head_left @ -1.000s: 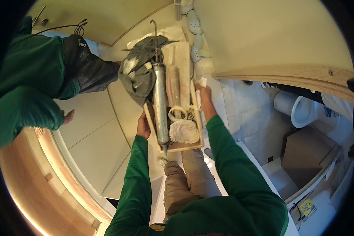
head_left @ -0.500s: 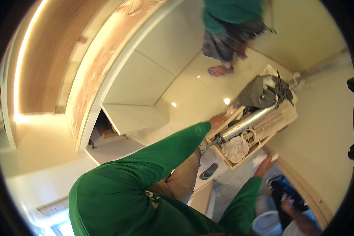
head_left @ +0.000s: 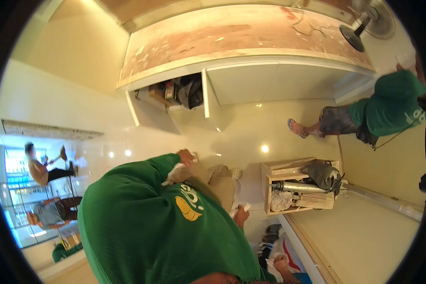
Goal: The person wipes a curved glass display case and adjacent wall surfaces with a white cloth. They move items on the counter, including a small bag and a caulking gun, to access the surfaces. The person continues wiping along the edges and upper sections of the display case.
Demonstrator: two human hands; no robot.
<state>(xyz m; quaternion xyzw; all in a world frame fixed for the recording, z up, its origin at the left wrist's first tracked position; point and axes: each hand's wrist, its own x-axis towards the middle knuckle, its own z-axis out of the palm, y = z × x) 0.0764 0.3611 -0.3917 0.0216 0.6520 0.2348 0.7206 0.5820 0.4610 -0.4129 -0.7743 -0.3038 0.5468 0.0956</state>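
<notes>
My left hand [head_left: 185,156] is out beyond my left sleeve, small in view, with its fingers curled round a whitish scrap that looks like cloth. A pale crumpled cloth [head_left: 173,174] lies beside it, against my tan trousers [head_left: 217,182]; whether the two are one piece I cannot tell. On the other side, my right hand [head_left: 242,217] is closed on a crumpled white cloth [head_left: 245,207] that sticks out past the fingers. This hand is left of an open wooden crate [head_left: 268,191] holding a silver caulking gun [head_left: 298,186], a balled pale rag [head_left: 281,201] and a dark bag [head_left: 322,174].
A white cabinet door [head_left: 212,94] stands open, with boxes and a dark bag inside. A co-worker [head_left: 388,106] in green stands at the right. Another person's hand [head_left: 280,263] holds white cloth near several shoes [head_left: 270,234]. A fan [head_left: 359,31] stands far right.
My view has swung left, so the crate and co-worker sit differently in it. Both hands have drawn back from the crate toward my body, the left one farther.
</notes>
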